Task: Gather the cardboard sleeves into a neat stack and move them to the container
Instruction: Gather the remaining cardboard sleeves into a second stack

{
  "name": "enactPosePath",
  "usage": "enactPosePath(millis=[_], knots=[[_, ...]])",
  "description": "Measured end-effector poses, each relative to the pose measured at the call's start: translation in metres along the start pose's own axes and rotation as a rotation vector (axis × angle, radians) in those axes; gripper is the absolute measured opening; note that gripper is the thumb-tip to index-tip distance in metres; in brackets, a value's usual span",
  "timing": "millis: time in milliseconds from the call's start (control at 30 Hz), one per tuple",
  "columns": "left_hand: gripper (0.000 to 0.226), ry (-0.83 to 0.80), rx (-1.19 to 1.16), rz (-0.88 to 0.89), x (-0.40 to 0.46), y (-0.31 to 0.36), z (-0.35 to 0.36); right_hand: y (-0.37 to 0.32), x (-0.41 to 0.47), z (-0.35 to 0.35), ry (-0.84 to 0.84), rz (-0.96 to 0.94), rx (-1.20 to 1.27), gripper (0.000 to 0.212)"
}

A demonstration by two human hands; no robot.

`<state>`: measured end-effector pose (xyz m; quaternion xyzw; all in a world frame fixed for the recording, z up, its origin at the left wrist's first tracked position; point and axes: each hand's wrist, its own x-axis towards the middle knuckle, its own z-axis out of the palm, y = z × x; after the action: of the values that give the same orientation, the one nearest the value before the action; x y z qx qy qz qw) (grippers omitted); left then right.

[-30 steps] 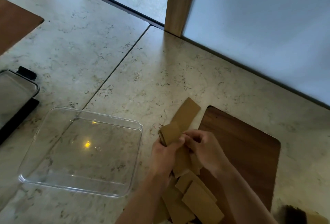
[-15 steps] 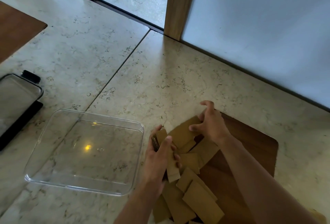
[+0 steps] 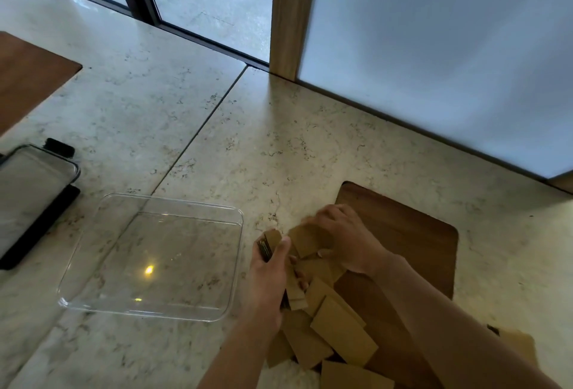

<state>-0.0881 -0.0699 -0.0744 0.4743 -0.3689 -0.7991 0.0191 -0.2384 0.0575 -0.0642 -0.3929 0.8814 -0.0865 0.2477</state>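
Note:
Several flat brown cardboard sleeves (image 3: 342,333) lie in a loose pile on a dark wooden board (image 3: 412,233) and spill over its near left edge. My left hand (image 3: 268,277) grips a small stack of sleeves (image 3: 270,241) held on edge, thumb across its top. My right hand (image 3: 344,236) holds one sleeve (image 3: 307,241) just right of that stack, fingers curled over it. A clear rectangular plastic container (image 3: 93,264) sits on the stone floor to the left of my hands, with nothing inside.
A black-framed tray or lid (image 3: 28,196) lies at the far left. Another wooden board (image 3: 28,78) shows at the upper left. A wooden post (image 3: 293,13) and a frosted panel (image 3: 449,47) stand behind; a further sleeve (image 3: 521,345) lies at the lower right.
My right hand reached out to a far sleeve, then pulled it back toward the stack in my left hand. The left hand kept its grip and shifted little.

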Motion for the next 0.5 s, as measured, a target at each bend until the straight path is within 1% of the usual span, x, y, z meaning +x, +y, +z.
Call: enactPosePath(millis=[33,67,100,133,167,233,300,333,400,467,500], knots=[[0.032,0.004,0.001,-0.004,-0.002,0.0,-0.002,0.001,0.001,-0.001,0.033,0.03,-0.023,0.071],[0.033,0.008,0.002,-0.01,-0.004,-0.001,-0.003,0.004,0.001,-0.002,0.086,0.062,-0.027,0.062],[0.034,0.007,0.001,-0.009,-0.008,-0.001,-0.005,0.007,-0.001,-0.006,0.164,0.097,0.015,0.047],[0.035,0.0,0.003,0.001,-0.01,0.0,-0.005,0.01,-0.006,-0.01,0.231,0.153,0.115,0.027],[0.039,-0.005,0.014,0.012,-0.014,0.0,-0.006,0.009,-0.014,-0.012,0.29,0.234,0.259,0.016],[0.053,-0.017,0.053,0.021,-0.019,0.001,-0.005,0.006,-0.029,-0.01,0.384,0.44,0.598,0.02],[0.071,-0.024,0.107,-0.004,-0.026,0.003,-0.001,-0.007,-0.053,0.0,0.429,0.564,0.963,0.014],[0.081,-0.036,0.148,-0.04,-0.031,0.002,0.002,-0.014,-0.07,0.007,0.437,0.563,1.105,0.015],[0.096,-0.08,0.212,-0.155,-0.037,0.002,0.005,-0.027,-0.096,0.016,0.464,0.446,1.297,0.019],[0.095,-0.182,0.24,-0.248,-0.044,0.001,0.008,-0.039,-0.119,0.023,0.541,0.246,1.389,0.009],[0.091,-0.256,0.24,-0.251,-0.048,-0.003,0.006,-0.045,-0.13,0.026,0.558,0.153,1.423,0.008]])
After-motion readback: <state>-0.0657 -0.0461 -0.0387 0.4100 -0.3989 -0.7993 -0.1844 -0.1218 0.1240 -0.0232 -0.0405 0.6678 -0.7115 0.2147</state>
